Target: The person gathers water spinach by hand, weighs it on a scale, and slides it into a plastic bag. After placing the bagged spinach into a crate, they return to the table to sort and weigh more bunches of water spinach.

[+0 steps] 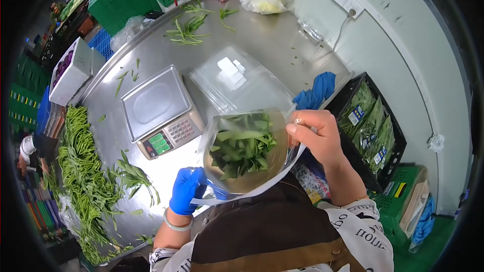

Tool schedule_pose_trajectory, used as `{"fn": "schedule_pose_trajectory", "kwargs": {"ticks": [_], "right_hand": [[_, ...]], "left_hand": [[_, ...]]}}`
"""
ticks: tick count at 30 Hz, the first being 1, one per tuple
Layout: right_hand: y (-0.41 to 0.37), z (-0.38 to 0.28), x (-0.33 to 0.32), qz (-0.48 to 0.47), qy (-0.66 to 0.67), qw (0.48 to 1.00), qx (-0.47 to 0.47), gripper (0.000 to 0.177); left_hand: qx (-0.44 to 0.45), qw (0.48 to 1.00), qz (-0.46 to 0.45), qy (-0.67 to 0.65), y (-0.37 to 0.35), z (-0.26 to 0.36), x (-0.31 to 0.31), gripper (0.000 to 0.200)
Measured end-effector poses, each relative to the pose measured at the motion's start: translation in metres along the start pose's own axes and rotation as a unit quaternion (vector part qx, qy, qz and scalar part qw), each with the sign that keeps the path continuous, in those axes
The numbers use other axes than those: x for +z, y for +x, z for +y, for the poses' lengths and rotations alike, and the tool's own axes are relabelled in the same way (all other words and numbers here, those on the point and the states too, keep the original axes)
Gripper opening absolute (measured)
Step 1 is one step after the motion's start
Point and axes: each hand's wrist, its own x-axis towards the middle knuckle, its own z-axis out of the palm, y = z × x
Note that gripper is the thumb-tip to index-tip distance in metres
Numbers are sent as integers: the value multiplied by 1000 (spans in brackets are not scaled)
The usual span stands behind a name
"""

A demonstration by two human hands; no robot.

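Observation:
A transparent plastic bag [204,153] hangs open in front of my chest, with leafy greens [244,143] inside it. My left hand [186,189], in a blue glove, is closed on the left side of the bag's rim. On the opposite side my bare right hand [317,133] pinches the rim between thumb and fingers. Just beyond the bag lies a stack of flat plastic bags [247,85] with white labels [231,73] on top. A weighing scale [159,106] with a bare metal pan stands to the left of the stack.
A large heap of long-stemmed greens [83,166] covers the left side of the metal table [267,35]. Loose sprigs [133,174] lie near my left hand. At right are a blue glove [317,90] and a black crate [398,136] of bagged greens. Another person [30,148] is at far left.

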Motion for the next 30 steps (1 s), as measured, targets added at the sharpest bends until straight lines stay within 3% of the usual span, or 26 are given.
{"fn": "schedule_pose_trajectory", "kwargs": {"ticks": [2, 3, 5, 6, 8, 11, 13, 14, 15, 16, 17, 19, 23, 25, 26, 27, 29, 30], "right_hand": [[6, -25, 17, 99, -212, 972, 36, 10], [8, -29, 25, 92, -283, 952, -78, 12], [10, -33, 39, 71, -407, 862, -294, 19], [5, -34, 51, -6, -388, 880, -274, 20], [-1, -15, 72, -112, -439, 854, -255, 16], [1, 7, 87, -205, -456, 842, -202, 15], [11, -23, 65, -204, -396, 852, -275, 14], [8, -62, 49, -132, -405, 864, -267, 9], [-1, -82, 25, -12, -394, 861, -322, 12], [-12, -101, 10, 286, -300, 851, -322, 18], [-22, -120, -4, 535, -123, 773, -317, 26], [-11, -140, -40, 597, -259, 629, -426, 27], [-15, -98, -67, 488, -340, 662, -456, 22], [-8, -54, -61, 338, -445, 711, -427, 18], [2, -31, -46, 207, -517, 738, -382, 15], [5, -24, -34, 60, -592, 762, -255, 13], [6, 21, -23, -98, -510, 839, -164, 44], [2, 24, -13, -146, -413, 897, -57, 59]], "left_hand": [[2, 998, -18, 66, 8, 9, 14, 38], [-21, 998, -43, 36, 12, 15, 34, 39], [-44, 991, -41, 117, 18, -5, 27, 44], [-62, 984, -46, 159, 17, -10, 22, 45], [-61, 985, -30, 156, 12, -14, 25, 47], [-40, 982, -12, 182, 16, -6, 37, 53], [27, 975, -79, 204, 16, 1, 40, 57], [59, 969, -110, 214, 17, 4, 40, 60], [5, 979, -125, 159, 17, 5, 37, 64], [-7, 985, -121, 125, 14, 11, 36, 62], [-21, 988, -143, 60, 13, 10, 31, 62], [-34, 983, -178, -4, 12, 5, 21, 61], [-34, 984, -174, -16, 1, -1, 14, 60], [-49, 980, -182, -55, -1, -3, 12, 60], [-46, 981, -187, -37, -2, -3, 10, 60], [-43, 980, -191, -20, -3, 0, 8, 61], [-40, 981, -191, 16, -5, 4, 6, 61], [-29, 981, -191, 27, -6, 4, 5, 61]]}}
